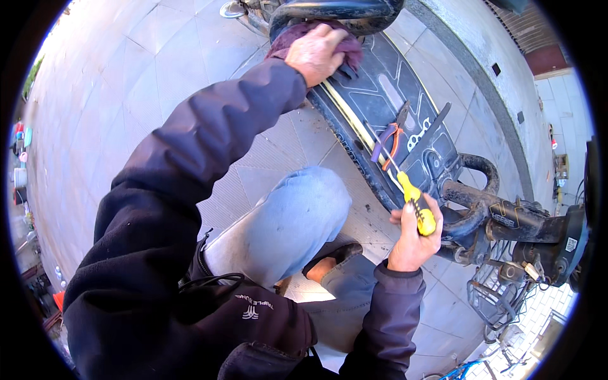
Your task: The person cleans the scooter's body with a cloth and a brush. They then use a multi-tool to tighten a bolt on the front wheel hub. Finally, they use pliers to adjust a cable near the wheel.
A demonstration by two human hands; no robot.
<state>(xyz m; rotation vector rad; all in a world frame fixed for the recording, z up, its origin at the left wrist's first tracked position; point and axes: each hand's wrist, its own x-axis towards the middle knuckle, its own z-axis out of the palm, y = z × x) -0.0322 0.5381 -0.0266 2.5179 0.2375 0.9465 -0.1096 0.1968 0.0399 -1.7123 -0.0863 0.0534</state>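
My left hand (315,56) is closed over a dark purple cloth (288,39) near the far end of an electric scooter's black deck (367,95). Its fingers curl round the bunched fabric, just below a thick black curved part (342,14). Closer to me, my right hand (413,234) grips the handle of a yellow screwdriver (411,190). The screwdriver's thin shaft points up and left over the deck. Beyond it lie pliers (392,140) with orange and purple handles. A silver flat tool with holes (417,136) and a dark flat bar (437,123) rest beside them.
To the right is the scooter's dirty black frame tube (519,223). My bent knee in light jeans (291,215) is between my arms. Grey paving (164,69) spreads at the left, and a pale raised kerb (468,60) runs past the deck. Bicycles (500,291) stand at the lower right.
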